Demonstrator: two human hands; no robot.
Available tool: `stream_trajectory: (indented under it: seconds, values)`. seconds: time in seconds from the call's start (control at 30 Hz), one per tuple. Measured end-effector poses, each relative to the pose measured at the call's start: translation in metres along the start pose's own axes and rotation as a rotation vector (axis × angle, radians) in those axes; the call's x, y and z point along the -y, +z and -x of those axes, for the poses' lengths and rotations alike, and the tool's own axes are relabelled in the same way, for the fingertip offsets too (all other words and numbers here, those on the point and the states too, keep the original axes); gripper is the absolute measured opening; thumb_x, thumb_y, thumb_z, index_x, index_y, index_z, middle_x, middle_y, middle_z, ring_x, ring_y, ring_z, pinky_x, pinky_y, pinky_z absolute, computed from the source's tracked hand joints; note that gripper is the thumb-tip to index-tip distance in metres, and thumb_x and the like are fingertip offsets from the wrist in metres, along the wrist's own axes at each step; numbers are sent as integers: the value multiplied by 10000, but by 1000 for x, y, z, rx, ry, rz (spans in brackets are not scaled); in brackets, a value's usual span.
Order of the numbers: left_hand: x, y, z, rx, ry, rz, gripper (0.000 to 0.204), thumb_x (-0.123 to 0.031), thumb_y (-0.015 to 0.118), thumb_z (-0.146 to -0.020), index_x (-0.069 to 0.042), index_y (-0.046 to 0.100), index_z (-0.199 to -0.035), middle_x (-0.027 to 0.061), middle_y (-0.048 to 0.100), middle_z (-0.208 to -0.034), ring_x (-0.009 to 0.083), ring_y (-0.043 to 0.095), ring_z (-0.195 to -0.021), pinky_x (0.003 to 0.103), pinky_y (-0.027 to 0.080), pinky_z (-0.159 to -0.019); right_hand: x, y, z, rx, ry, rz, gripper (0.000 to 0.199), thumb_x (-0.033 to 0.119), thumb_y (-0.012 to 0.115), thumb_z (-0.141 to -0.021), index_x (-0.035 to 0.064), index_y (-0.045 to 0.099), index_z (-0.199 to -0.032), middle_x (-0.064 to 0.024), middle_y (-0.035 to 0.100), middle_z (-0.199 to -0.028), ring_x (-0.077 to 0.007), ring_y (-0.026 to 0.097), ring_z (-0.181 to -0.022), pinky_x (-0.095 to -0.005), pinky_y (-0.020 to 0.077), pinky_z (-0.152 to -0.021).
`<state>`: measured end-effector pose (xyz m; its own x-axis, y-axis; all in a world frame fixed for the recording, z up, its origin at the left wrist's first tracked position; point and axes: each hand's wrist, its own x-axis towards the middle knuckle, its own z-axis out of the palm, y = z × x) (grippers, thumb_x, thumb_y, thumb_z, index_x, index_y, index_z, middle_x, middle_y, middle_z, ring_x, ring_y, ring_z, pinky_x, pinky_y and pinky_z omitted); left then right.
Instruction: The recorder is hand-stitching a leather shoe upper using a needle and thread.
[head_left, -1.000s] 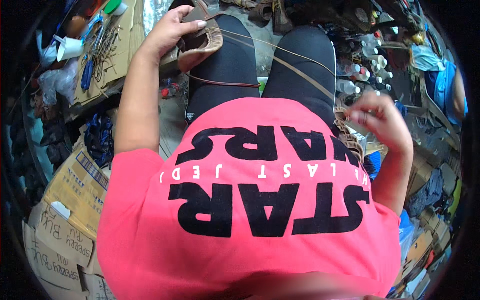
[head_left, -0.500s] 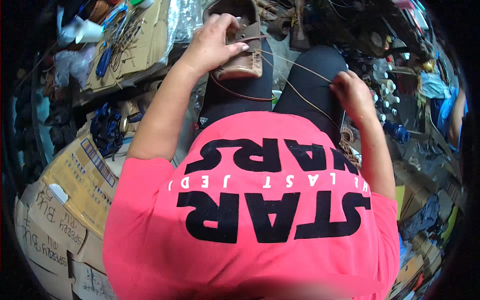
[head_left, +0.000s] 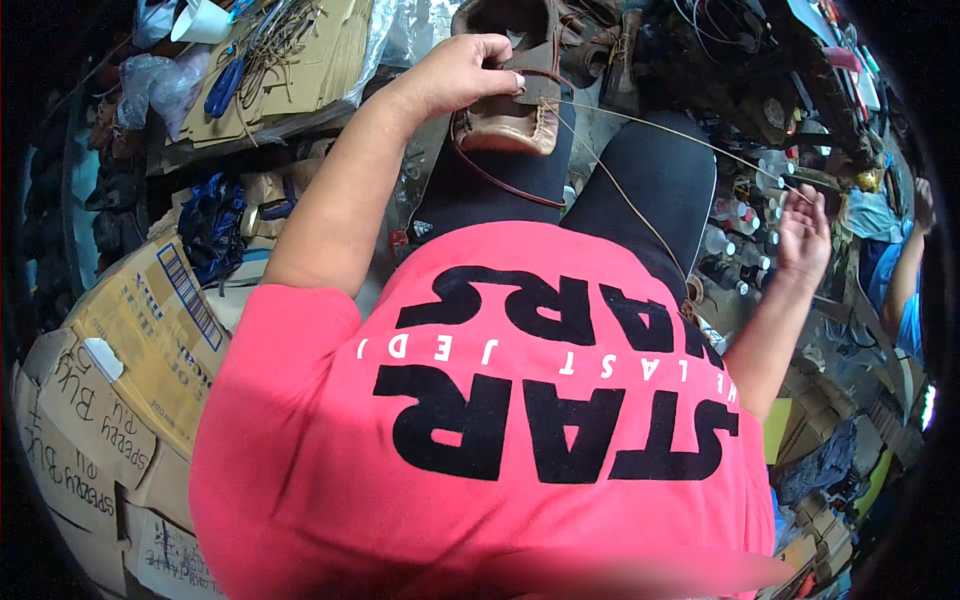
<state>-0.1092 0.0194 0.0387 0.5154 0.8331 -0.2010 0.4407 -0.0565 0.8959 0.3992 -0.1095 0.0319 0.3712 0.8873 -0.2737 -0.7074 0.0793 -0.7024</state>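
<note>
A brown leather shoe (head_left: 510, 135) rests on my left thigh, its toe toward me, with stitches along the toe seam. My left hand (head_left: 468, 75) grips its upper, thumb pressed at the tongue and fingertips partly hidden inside the opening. A dark brown lace (head_left: 500, 182) loops out from the shoe's side. From the seam a tan thread (head_left: 680, 130) runs taut to my right hand (head_left: 803, 238), which is raised off to the right with the strand at its fingertips. A second strand of thread (head_left: 625, 195) hangs slack over my right thigh.
Stacked cardboard (head_left: 290, 85) at the left bears a blue-handled tool (head_left: 225, 88) and loose cords. Cardboard boxes (head_left: 140, 340) lie lower left. Several small bottles (head_left: 735, 245) stand beyond my right leg. Another person's arm (head_left: 908, 275) shows at the far right edge.
My right hand has swung outward to the right, drawing the thread longer. My left hand still holds the shoe; both sit slightly further right in the picture.
</note>
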Motion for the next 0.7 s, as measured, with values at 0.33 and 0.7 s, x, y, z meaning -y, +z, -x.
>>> stream_trajectory:
  seconds: [0.33, 0.7]
  values:
    - [-3, -2, 0, 32, 11, -87, 249, -178, 646, -806, -83, 436, -710, -66, 398, -693, 26, 370, -692, 219, 335, -606, -29, 112, 16, 79, -493, 878, 272, 90, 514, -912, -17, 518, -1161, -127, 627, -991, -145, 606, -780, -275, 495, -740]
    - [17, -5, 2, 48, 53, 88, 233, -228, 687, -764, -44, 546, -744, -2, 512, -665, 75, 451, -674, 264, 397, -624, 21, 125, 6, 291, -140, -16, 203, 32, 533, -871, -19, 561, -1066, -110, 630, -937, -191, 594, -866, -326, 470, -799]
